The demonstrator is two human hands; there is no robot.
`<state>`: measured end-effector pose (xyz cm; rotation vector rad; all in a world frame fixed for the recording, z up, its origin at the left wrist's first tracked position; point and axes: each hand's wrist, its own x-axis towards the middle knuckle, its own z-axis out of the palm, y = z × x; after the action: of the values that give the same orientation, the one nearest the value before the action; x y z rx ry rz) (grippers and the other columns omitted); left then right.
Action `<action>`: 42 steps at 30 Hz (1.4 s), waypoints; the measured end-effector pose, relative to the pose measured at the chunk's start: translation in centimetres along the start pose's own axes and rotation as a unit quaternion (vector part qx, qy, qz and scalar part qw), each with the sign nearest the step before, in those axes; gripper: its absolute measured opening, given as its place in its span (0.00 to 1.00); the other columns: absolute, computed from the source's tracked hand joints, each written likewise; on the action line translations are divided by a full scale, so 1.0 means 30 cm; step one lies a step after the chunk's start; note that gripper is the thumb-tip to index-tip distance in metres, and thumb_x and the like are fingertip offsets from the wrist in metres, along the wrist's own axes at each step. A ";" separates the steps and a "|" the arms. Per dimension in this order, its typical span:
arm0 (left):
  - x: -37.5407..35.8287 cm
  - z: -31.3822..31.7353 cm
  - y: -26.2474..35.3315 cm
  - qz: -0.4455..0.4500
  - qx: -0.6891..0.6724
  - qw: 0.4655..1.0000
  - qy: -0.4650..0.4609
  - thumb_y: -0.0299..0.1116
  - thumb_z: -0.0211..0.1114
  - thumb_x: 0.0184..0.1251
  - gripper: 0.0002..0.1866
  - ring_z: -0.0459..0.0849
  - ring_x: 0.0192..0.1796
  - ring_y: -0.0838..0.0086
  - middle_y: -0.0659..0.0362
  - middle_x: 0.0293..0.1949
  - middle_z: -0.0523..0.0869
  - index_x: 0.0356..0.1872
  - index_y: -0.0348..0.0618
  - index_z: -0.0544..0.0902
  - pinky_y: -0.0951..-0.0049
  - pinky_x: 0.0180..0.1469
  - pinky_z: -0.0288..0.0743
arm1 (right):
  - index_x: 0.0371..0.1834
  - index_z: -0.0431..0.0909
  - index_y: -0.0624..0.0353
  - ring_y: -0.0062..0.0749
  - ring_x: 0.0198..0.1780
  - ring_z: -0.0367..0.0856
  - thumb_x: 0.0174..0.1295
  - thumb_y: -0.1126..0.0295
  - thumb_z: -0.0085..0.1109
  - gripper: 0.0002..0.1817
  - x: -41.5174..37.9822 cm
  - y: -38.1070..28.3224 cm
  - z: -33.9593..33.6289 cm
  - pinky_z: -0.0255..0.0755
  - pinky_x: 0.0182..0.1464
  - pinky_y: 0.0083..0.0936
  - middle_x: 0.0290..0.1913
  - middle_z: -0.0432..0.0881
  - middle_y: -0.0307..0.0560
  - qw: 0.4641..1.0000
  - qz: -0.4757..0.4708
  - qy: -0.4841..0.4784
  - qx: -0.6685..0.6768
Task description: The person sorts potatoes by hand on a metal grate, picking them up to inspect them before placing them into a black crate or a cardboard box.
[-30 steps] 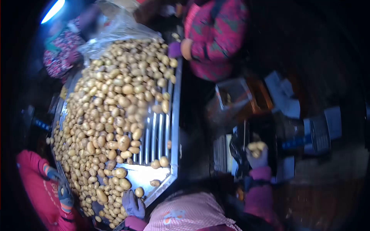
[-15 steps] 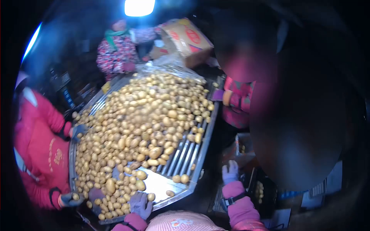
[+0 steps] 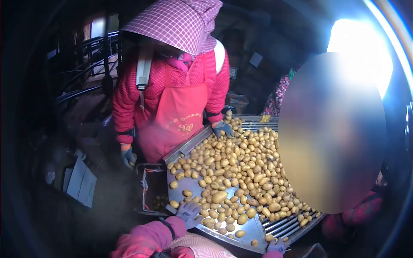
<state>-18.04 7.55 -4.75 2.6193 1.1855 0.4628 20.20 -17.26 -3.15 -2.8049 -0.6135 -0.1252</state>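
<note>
My left hand (image 3: 189, 213), in a pale purple glove, rests at the near left edge of the sorting table (image 3: 247, 234). Its fingers are stretched out and touch or nearly touch the potatoes (image 3: 219, 197) around them. Low in the view, my right hand (image 3: 277, 246) wears a similar glove and lies at the table's near rim by the slatted part. Its fingers look spread, close to a few small potatoes (image 3: 254, 243). The pile of yellow potatoes covers much of the metal surface. A large blurred oval hides the pile's right side.
Across the table's left corner stands a co-worker in a red apron (image 3: 183, 114), one gloved hand (image 3: 222, 129) at the potatoes, the other (image 3: 128, 155) low by their side. Below that corner is a crate (image 3: 148, 189) with potatoes. Flattened cardboard (image 3: 81, 182) lies left; another person's sleeve (image 3: 363, 210) shows right.
My view has swung left, bringing the red-aproned co-worker nearer the middle. My right hand has come from beside the table to its near rim. My left hand stays at the near edge.
</note>
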 end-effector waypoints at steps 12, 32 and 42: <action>-0.011 -0.071 -0.091 -0.002 0.053 0.995 0.084 0.56 0.61 0.58 0.32 0.70 0.61 0.53 0.52 0.61 0.72 0.63 0.55 0.75 0.50 0.60 0.63 | 0.44 0.84 0.62 0.59 0.72 0.60 0.62 0.56 0.55 0.20 -0.016 -0.068 -0.013 0.61 0.70 0.47 0.66 0.69 0.68 0.997 -0.005 0.028 -0.075; 0.024 -0.037 -0.157 0.002 0.006 1.000 0.028 0.56 0.63 0.54 0.35 0.73 0.56 0.52 0.51 0.61 0.71 0.64 0.56 0.72 0.46 0.52 0.70 | 0.43 0.84 0.62 0.58 0.71 0.61 0.63 0.54 0.52 0.22 -0.040 -0.155 -0.037 0.62 0.69 0.47 0.64 0.72 0.68 0.996 0.038 0.024 -0.081; 0.030 -0.060 -0.150 0.008 0.007 0.999 0.047 0.55 0.62 0.56 0.34 0.74 0.56 0.52 0.51 0.63 0.70 0.64 0.55 0.73 0.47 0.54 0.70 | 0.43 0.84 0.62 0.58 0.71 0.61 0.64 0.53 0.51 0.22 -0.055 -0.132 -0.033 0.62 0.69 0.46 0.62 0.73 0.68 0.997 0.033 0.017 -0.069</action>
<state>-21.23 11.28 -4.41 2.6474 1.1997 0.5893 17.01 -14.72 -1.47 -2.9456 -0.5218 -0.2096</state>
